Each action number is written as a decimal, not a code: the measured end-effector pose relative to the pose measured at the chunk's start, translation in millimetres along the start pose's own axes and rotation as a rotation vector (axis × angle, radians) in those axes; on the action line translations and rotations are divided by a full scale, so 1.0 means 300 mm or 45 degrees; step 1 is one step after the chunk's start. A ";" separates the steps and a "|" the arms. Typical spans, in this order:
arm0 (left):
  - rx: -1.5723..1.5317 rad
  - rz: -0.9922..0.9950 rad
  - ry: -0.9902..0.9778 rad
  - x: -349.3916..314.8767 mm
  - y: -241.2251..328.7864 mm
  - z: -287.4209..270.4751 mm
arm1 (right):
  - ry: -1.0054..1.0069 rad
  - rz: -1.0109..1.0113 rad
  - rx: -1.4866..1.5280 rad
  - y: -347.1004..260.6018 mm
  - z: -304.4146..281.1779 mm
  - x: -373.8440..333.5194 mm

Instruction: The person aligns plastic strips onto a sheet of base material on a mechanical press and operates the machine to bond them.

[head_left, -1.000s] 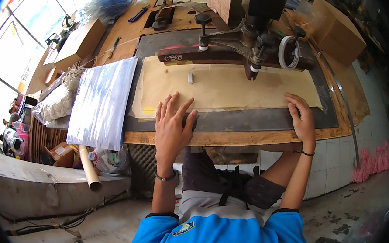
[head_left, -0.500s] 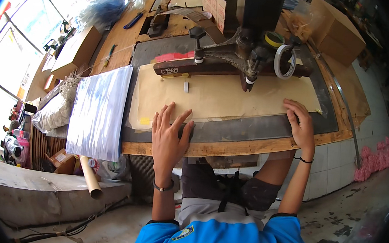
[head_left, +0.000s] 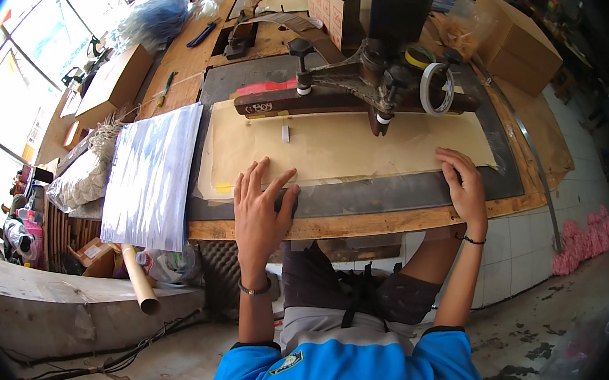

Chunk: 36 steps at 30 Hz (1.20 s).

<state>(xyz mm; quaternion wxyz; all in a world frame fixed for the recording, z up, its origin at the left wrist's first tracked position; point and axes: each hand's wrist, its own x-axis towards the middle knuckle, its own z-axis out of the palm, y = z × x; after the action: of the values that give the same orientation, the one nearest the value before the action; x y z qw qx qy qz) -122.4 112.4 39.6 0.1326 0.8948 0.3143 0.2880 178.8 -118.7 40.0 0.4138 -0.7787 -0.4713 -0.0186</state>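
Observation:
My left hand (head_left: 262,204) rests with its fingers spread over the near left edge of a tan sheet (head_left: 338,149). Clear film seems to lie on that sheet. At the sheet's near right edge is my right hand (head_left: 464,187), fingers stretched forward and thumb apart, holding nothing. Beyond both hands a dark bar (head_left: 350,100) of a press-like machine (head_left: 363,75) crosses above the sheet. A small pale strip (head_left: 286,134) sits on the sheet just in front of the bar. The grey mat (head_left: 362,201) shows along the table's near side.
A stack of clear plastic sheets (head_left: 150,175) lies left of the mat. A roll of tape (head_left: 436,89) hangs on the machine. Cardboard boxes (head_left: 516,45) stand at the back right and another box (head_left: 114,84) at left. A cutter (head_left: 166,89) lies on the wooden tabletop.
The whole view has shifted slightly. My hands keep nearly the same places on the sheet. A yellow strip that showed under the bar's left end is now hidden.

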 end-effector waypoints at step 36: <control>-0.014 0.061 0.093 -0.021 -0.012 0.007 | 0.002 -0.053 -0.085 0.026 0.009 -0.023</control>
<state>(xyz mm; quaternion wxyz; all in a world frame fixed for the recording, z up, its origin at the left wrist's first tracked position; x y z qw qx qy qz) -126.9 111.0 33.7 0.1191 0.8901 0.2959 0.3255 179.9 -123.5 30.4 0.3876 -0.7820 -0.4861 -0.0435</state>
